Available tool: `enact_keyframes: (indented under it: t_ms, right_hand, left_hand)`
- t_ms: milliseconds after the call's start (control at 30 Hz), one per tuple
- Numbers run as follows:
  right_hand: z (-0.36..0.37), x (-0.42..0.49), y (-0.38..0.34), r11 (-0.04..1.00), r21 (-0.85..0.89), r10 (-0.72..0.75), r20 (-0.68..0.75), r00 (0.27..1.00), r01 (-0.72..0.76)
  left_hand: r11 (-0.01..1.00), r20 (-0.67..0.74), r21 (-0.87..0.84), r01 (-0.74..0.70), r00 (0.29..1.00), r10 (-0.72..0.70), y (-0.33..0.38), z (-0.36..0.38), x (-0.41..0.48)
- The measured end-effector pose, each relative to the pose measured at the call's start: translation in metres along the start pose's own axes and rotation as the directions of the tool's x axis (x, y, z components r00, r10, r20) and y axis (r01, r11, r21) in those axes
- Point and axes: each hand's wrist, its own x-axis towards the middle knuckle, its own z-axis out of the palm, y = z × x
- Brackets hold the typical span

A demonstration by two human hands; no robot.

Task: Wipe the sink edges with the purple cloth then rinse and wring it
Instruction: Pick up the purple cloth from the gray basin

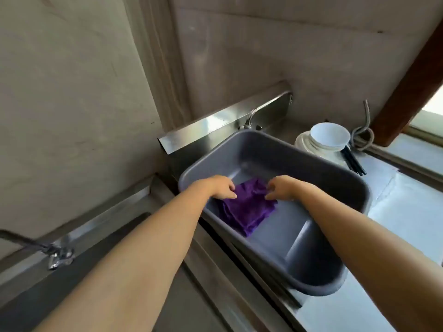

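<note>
The purple cloth (247, 209) lies crumpled inside a grey plastic basin (311, 161) that sits in the steel sink. My left hand (220, 186) pinches the cloth's left upper corner with curled fingers. On the other side, my right hand (284, 189) pinches its right upper corner. Both hands are inside the basin, low over its floor. A tap (250, 118) stands at the back behind the basin.
White bowls and plates (323, 142) with dark chopsticks (354, 161) are stacked on the counter to the right. A coiled metal hose (364, 133) lies behind them. A second tap (57, 254) stands over the left sink (72, 271).
</note>
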Motion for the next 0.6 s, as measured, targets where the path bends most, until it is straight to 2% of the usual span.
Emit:
enact_keyframes:
  t_ms: [33,100,200,267,433,533,600]
  right_hand:
    - [0.009,0.006,0.001,1.000,-0.028,0.007,-0.003,1.000,-0.007]
    - [0.025,0.013,0.004,0.998,0.033,0.052,-0.046,0.998,-0.051]
    - [0.042,0.017,0.002,0.970,0.196,0.164,-0.087,0.983,-0.144]
    - [0.042,0.019,0.003,0.948,0.277,0.194,-0.110,0.975,-0.157]
    - [0.034,0.016,0.012,0.843,0.534,0.060,0.035,0.998,-0.070]
    - [0.032,0.010,0.020,0.827,0.557,0.044,0.071,0.996,-0.076]
    - [0.033,0.007,0.024,0.811,0.578,0.071,0.056,0.996,-0.090]
  left_hand:
    - [1.000,0.030,0.004,-0.005,1.000,0.005,0.001,0.004,0.003]
    - [1.000,0.058,-0.017,0.001,0.998,0.000,0.002,0.011,0.010]
    - [0.997,0.047,-0.065,0.029,0.999,-0.026,0.006,0.021,0.026]
    - [0.994,0.007,-0.096,0.054,0.999,-0.054,0.007,0.023,0.037]
    - [0.979,-0.001,-0.195,0.053,0.999,-0.055,0.018,0.025,0.054]
    - [0.976,0.035,-0.212,0.042,0.999,-0.036,0.025,0.026,0.063]
    - [0.976,-0.004,-0.214,0.044,0.999,-0.046,0.032,0.025,0.068]
